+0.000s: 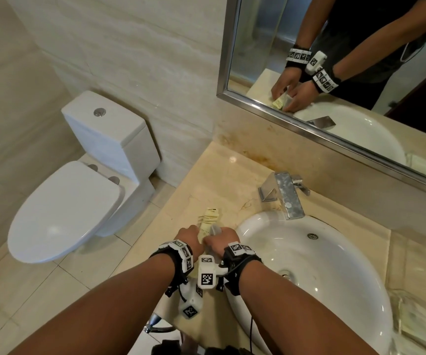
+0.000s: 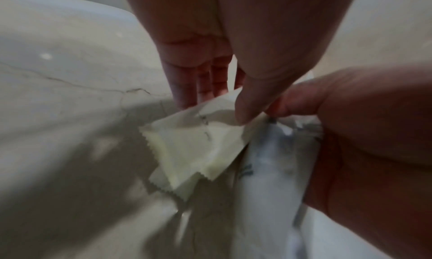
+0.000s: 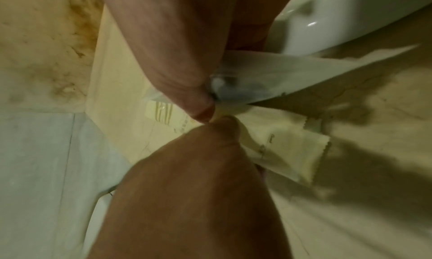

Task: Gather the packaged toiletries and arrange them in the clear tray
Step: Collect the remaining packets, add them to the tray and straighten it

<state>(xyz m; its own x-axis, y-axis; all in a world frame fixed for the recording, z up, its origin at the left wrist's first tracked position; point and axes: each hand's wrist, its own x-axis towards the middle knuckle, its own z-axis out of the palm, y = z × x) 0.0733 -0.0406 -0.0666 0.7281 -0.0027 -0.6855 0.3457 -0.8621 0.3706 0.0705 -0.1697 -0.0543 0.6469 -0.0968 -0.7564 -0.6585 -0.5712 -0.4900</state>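
Beige marble counter (image 1: 222, 180) runs left of the white sink (image 1: 335, 265), and both my hands meet on it just off the basin's left rim. My left hand (image 1: 190, 238) has its fingers (image 2: 184, 85) stretched down onto the cream sachets (image 2: 198, 152), thumb pressing the top one. My right hand (image 1: 222, 239) pinches a clear, whitish packet (image 3: 268, 81) between thumb and forefinger; its fingertip touches the left thumb.

From my knuckles the sachets fan straight ahead, long axis pointing away toward the back wall, one striped end (image 1: 210, 216) poking out past the fingers. The clear packet's long axis I cannot tell. Both hands are on the bundle, so neither is nearer.

I see no clear tray in any view, so I cannot say which way the carry goes. Ahead and right stands the faucet (image 1: 283, 193); right of my right wrist the basin drops away, and a loose sachet could slide in. Left of my left hand lies the counter edge, with the toilet (image 1: 78, 190) beyond.
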